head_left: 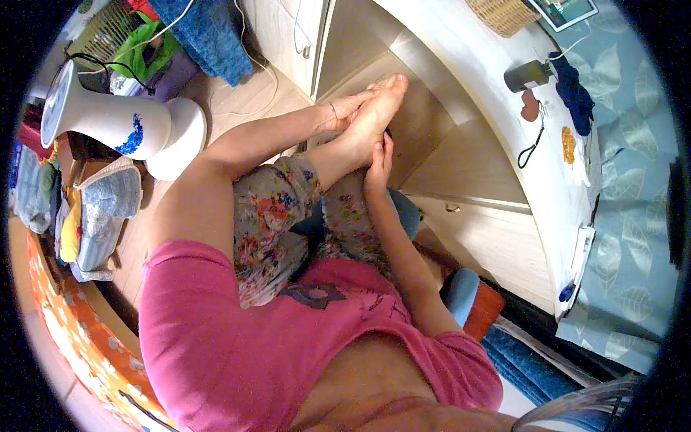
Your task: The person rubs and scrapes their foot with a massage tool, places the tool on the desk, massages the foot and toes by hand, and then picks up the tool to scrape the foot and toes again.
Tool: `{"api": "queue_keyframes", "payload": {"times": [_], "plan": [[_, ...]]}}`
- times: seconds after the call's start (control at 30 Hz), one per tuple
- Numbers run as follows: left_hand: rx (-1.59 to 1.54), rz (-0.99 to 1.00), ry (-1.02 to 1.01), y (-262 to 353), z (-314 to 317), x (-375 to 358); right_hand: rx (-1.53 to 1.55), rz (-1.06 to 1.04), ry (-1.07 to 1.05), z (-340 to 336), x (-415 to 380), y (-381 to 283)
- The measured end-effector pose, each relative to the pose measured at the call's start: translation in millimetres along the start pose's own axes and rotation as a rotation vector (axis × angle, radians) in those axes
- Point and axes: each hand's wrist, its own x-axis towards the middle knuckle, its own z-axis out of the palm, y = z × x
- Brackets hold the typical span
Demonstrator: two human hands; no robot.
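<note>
A bare foot (380,115), raised with its toes pointing up and to the right, lies between my two hands. My left hand (350,108) grips it along its left side near the toes, with part of the fingers hidden behind it. My right hand (379,167) is closed around the other side near the heel and ankle, fingers pointing up. The leg wears grey floral trousers (270,209), pulled up above the ankle. A pink T-shirt (209,331) covers my upper body.
A curved white desk (461,50) with a dark bottle (527,75), a wicker basket (502,16) and a tablet (568,10) curves round on the right. Drawers (475,230) sit below it. On the left stand a white pedestal (108,119) and folded clothes (108,209).
</note>
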Motion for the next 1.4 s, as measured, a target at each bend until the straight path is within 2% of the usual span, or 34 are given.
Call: {"api": "queue_keyframes", "payload": {"times": [0.07,0.17,0.27,0.37,0.47,0.57,0.67,0.77,0.87,0.97,1.07,1.17,1.27,1.37,1.4], "plan": [[0.021,0.01,-0.006,-0.3,-2.7,0.9,-0.035,-0.03,0.012,-2.3,1.1,6.7],[0.058,-0.029,-0.203,6.2,-8.2,-3.3,0.007,-0.04,0.009,-2.1,-0.1,-0.6],[0.037,0.015,0.066,5.7,11.9,-7.7,0.012,-0.019,0.026,-0.8,2.5,5.0],[-0.093,-0.046,0.07,2.9,21.2,-9.4,0.03,-0.004,-0.006,-1.3,-0.5,1.8],[0.009,-0.018,-0.155,-0.5,-17.7,3.2,-0.012,0.015,0.052,-3.6,-1.3,10.1],[-0.008,-0.017,-0.252,7.1,-12.5,-5.5,-0.029,-0.021,0.019,0.5,-1.3,-13.5],[-0.076,0.004,0.126,3.4,25.7,-11.9,-0.013,-0.016,0.019,3.2,-3.2,-12.4],[-0.063,-0.016,-0.111,5.7,13.4,-14.2,-0.01,-0.019,0.021,4.0,-6.0,-17.1],[0.001,-0.029,-0.247,7.1,-7.3,-8.7,0.009,-0.034,0.037,-2.3,-0.9,6.0],[0.027,0.015,0.043,3.4,11.9,-13.3,-0.05,-0.012,0.019,-2.5,0.6,2.3],[-0.119,-0.003,0.034,-5.2,11.0,-2.7,0.018,-0.016,0.029,-0.8,-0.7,6.5],[-0.009,-0.052,-0.061,-1.3,-4.5,-3.2,-0.032,-0.042,0.071,-2.9,-1.7,12.7],[0.043,-0.04,-0.151,5.1,-6.3,-5.9,-0.003,0.008,0.011,1.1,-3.7,-18.4],[-0.047,0.014,0.034,-0.5,9.6,-4.8,0.014,-0.027,-0.006,-0.2,-1.3,-6.9],[-0.059,0.006,0.014,-0.3,11.5,-5.8,-0.01,-0.029,0.006,-0.6,-0.8,-2.7]]}}
